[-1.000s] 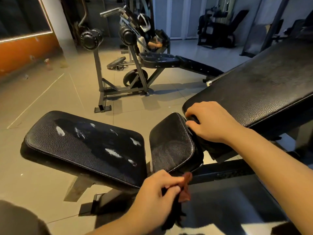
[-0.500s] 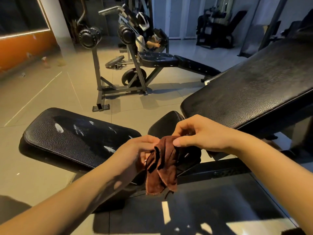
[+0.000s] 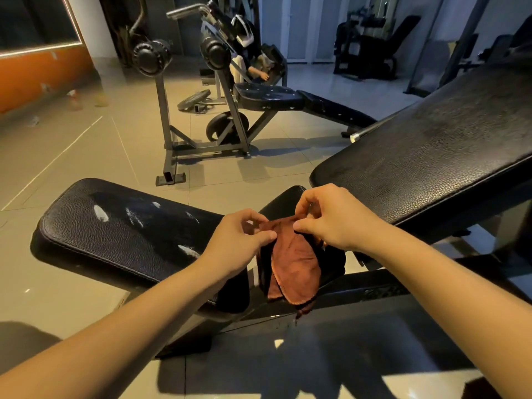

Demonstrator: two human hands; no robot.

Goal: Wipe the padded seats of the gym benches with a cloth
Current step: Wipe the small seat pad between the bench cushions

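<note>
A brown cloth (image 3: 295, 266) hangs between my hands over the gap in the bench. My left hand (image 3: 240, 240) pinches its upper left edge. My right hand (image 3: 328, 217) pinches its upper right edge with thumb and fingers. Below and to the left lies a black padded seat (image 3: 121, 234) with several pale scuffs. A smaller black pad (image 3: 283, 205) sits mostly hidden behind the cloth and hands. To the right a long black backrest pad (image 3: 431, 159) slopes upward.
The bench's black metal frame (image 3: 374, 283) runs under the hands. Across the tiled floor (image 3: 72, 156) stands another bench with a rack (image 3: 218, 110) and weight plates. A person sits behind that rack. More machines (image 3: 371, 44) line the back wall.
My left hand raised the cloth from below the seat. My right hand left the pad's edge and took hold of the cloth, which now hangs spread wider between both hands.
</note>
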